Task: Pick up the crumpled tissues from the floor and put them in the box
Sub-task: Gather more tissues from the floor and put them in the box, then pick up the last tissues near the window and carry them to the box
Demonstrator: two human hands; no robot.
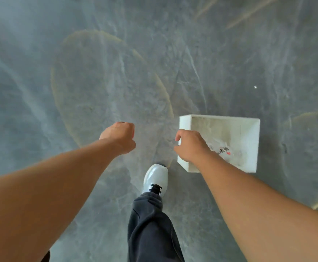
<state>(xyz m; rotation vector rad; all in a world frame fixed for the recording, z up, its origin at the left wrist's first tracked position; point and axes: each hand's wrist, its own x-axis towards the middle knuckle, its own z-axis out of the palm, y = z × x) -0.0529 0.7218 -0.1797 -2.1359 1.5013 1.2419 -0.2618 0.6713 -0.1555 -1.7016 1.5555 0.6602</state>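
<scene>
Seen from above, both bare forearms reach forward over a grey, marbled floor [82,76]. The left hand [119,137] is curled into a loose fist with its back to the camera; its fingers [129,129] are folded under, and whether anything is inside them cannot be told. The right hand [189,146] hangs over the near left corner of a white open box [252,144], its fingers [178,138] bent downward and loosely apart, with nothing visible in their grasp. The box stands on the floor to the right of the hands, open side up. Inside it lies crumpled white material, the tissues [221,148], together with a crinkled wrapper-like piece bearing dark print and a red spot; the right wrist covers part of this heap. A small white speck [255,87] lies on the floor beyond the box, too tiny to identify. Below the hands, a white shoe [157,176] with black laces is planted just beside the box's near left corner, under a dark trouser leg [150,227]
</scene>
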